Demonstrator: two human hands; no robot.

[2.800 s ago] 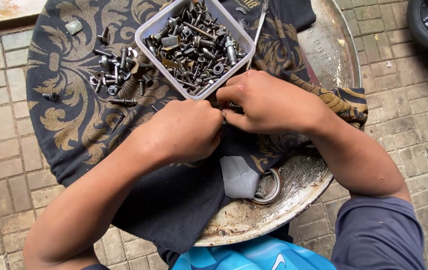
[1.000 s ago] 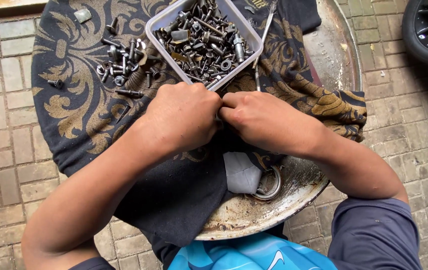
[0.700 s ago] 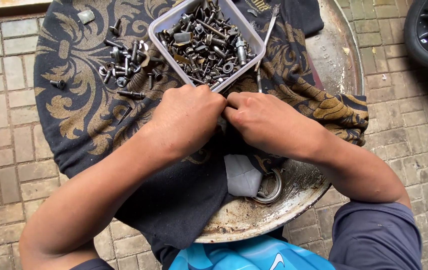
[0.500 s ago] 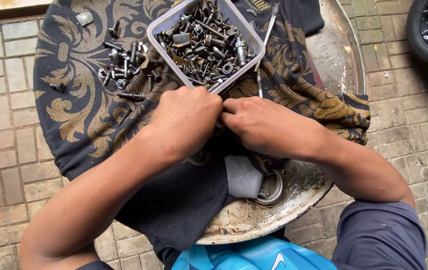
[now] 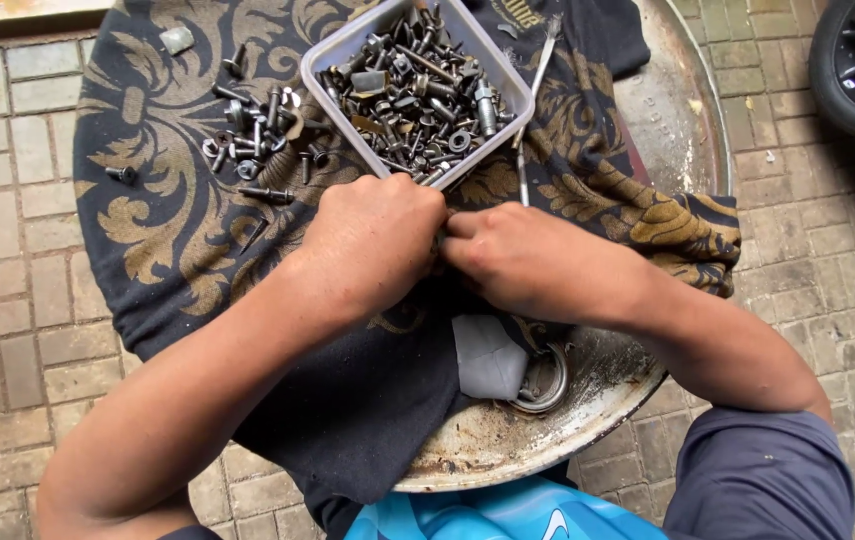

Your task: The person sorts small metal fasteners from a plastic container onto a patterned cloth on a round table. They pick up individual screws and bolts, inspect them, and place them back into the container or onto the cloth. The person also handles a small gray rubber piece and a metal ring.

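Both hands, left hand (image 5: 373,240) and right hand (image 5: 533,262), are meeting fingertip to fingertip just below the tub of bolts (image 5: 416,88), fingers pinched; whatever they're holding is hidden.

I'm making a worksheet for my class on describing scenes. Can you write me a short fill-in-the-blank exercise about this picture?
1. The square plastic tub is full of nuts and ____.
2. The left hand and right hand meet just below the ____.
3. The black cloth with gold patterns is spread over a round metal ____.
4. Loose bolts lie on the cloth to the ____ of the tub.

Missing words: bolts; tub; drum lid; left
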